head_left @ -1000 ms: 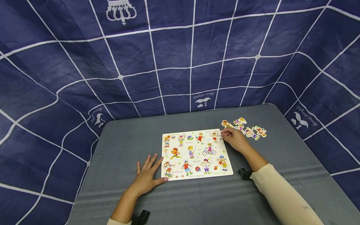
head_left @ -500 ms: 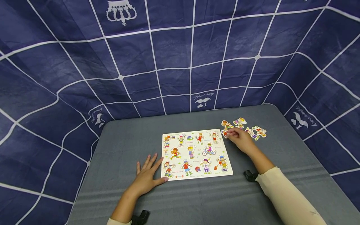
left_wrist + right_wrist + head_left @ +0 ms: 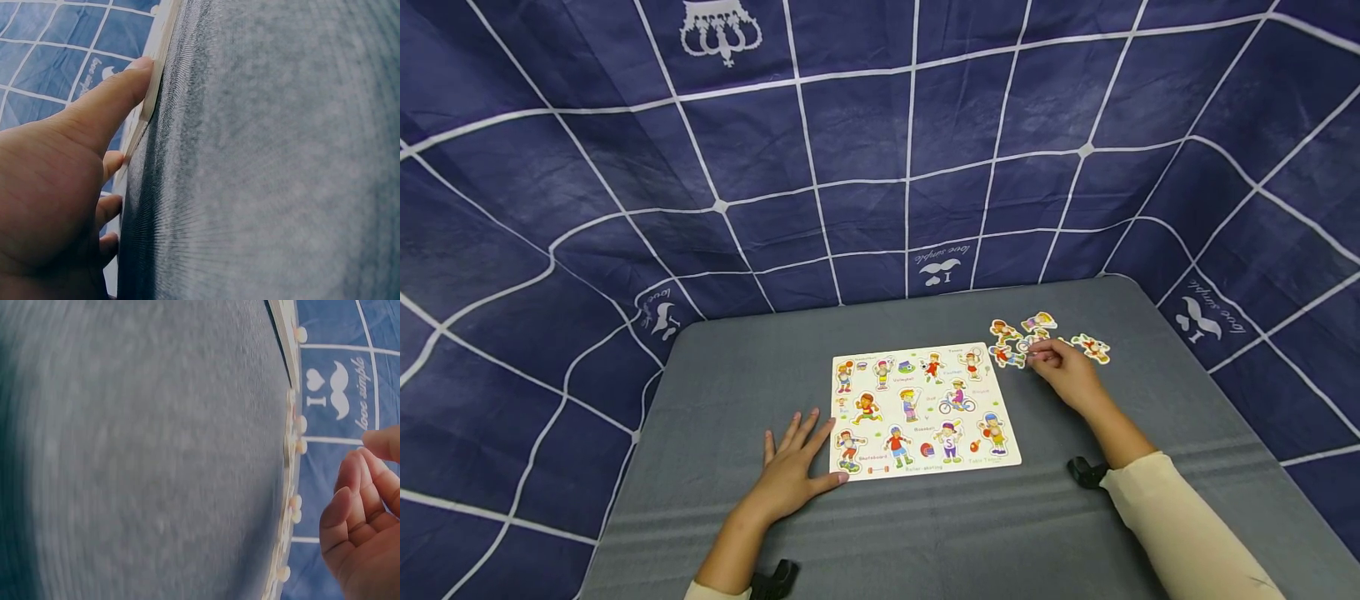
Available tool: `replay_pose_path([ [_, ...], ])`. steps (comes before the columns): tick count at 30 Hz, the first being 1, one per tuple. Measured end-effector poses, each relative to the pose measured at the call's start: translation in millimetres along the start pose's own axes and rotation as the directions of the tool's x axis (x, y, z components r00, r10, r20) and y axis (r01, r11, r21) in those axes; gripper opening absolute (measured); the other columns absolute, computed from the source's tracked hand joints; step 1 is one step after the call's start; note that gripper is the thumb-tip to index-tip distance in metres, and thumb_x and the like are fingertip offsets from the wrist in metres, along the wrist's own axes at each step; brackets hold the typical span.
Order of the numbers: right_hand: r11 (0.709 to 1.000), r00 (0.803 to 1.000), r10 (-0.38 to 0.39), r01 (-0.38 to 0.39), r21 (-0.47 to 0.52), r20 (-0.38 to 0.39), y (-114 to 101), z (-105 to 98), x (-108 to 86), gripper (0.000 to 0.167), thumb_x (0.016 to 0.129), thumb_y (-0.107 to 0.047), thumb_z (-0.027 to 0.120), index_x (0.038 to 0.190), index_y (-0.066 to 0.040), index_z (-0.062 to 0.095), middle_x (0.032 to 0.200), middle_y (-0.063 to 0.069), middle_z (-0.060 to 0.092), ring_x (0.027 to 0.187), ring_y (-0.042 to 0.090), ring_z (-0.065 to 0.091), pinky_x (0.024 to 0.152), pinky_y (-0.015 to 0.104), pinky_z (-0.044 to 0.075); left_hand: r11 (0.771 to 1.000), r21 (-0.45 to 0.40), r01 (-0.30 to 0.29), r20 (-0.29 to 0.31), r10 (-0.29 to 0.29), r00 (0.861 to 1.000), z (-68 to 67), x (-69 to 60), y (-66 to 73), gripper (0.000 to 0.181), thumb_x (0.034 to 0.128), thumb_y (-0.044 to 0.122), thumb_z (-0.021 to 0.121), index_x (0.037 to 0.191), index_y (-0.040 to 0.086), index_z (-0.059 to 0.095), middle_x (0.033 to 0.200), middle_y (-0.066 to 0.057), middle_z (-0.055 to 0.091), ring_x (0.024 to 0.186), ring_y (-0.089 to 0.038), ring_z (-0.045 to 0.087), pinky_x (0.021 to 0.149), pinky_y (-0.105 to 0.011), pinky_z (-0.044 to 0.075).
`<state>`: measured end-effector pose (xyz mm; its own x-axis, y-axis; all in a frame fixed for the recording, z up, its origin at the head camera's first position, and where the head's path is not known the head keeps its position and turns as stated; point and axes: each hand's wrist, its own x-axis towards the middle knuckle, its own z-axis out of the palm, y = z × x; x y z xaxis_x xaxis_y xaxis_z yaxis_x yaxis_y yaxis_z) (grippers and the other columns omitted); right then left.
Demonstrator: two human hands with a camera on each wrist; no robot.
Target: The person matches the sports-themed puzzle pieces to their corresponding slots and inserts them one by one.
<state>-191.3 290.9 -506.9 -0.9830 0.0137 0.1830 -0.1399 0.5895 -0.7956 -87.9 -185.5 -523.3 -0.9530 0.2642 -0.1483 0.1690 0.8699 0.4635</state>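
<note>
A white puzzle board [image 3: 932,408] printed with sports figures lies flat on the table. My left hand [image 3: 790,479] rests at its lower left corner with fingers spread; in the left wrist view the thumb [image 3: 119,90] touches the board's edge. To the right of the board my right hand [image 3: 1063,375] hovers over loose figure pieces, partly hiding some. Its fingers are loosely bent, and in the right wrist view I see nothing held in the hand [image 3: 369,519]. Near its fingertips lie a red and blue figure piece [image 3: 1006,357] and a bicycle piece [image 3: 1028,342].
More loose pieces lie there: a running figure [image 3: 1003,332], a yellow-haired figure [image 3: 1039,322] and an orange-and-white one [image 3: 1092,348]. Small round knobs [image 3: 302,425] stand on the pieces. Grey cloth [image 3: 760,375] covers the table; a blue grid curtain [image 3: 865,217] encloses it.
My right hand has moved right, from the board's upper right corner to the loose pieces, uncovering the red and blue figure piece. The left hand and board have stayed put.
</note>
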Motion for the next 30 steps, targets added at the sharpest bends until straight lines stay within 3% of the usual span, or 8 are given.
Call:
replay_pose_path([
  [14, 0.998, 1.000, -0.008, 0.008, -0.065, 0.002, 19, -25, -1.6, 0.028, 0.092, -0.003, 0.067, 0.116, 0.012, 0.066, 0.095, 0.026, 0.069, 0.069, -0.015, 0.052, 0.061, 0.008, 0.045, 1.000, 0.003, 0.003, 0.004, -0.003, 1.000, -0.1, 0.6, 0.0, 0.096, 0.0814, 0.067, 0.072, 0.160, 0.028, 0.033, 0.170, -0.010, 0.021, 0.159, -0.038, 0.007, 0.116, -0.077, -0.006],
  [21, 0.991, 0.999, -0.011, 0.007, -0.130, -0.033, 27, -36, -4.0, 0.028, 0.092, -0.004, 0.067, 0.115, 0.011, 0.068, 0.095, 0.024, 0.069, 0.069, -0.015, 0.047, 0.061, 0.008, 0.041, 1.000, 0.005, 0.003, 0.005, -0.003, 1.000, -0.2, 0.2, -0.6, 0.096, 0.0815, 0.068, 0.071, 0.160, 0.028, 0.033, 0.170, -0.010, 0.020, 0.159, -0.038, 0.007, 0.116, -0.077, -0.006],
  [30, 0.984, 1.000, 0.016, -0.019, -0.179, -0.021, 34, -45, -3.1, 0.026, 0.090, -0.003, 0.068, 0.113, 0.010, 0.068, 0.094, 0.024, 0.070, 0.068, -0.018, 0.047, 0.061, 0.007, 0.040, 1.000, 0.008, 0.003, 0.001, -0.003, 1.000, 0.5, 0.8, -0.1, 0.096, 0.0814, 0.067, 0.072, 0.160, 0.028, 0.033, 0.170, -0.010, 0.021, 0.159, -0.039, 0.007, 0.116, -0.077, -0.006],
])
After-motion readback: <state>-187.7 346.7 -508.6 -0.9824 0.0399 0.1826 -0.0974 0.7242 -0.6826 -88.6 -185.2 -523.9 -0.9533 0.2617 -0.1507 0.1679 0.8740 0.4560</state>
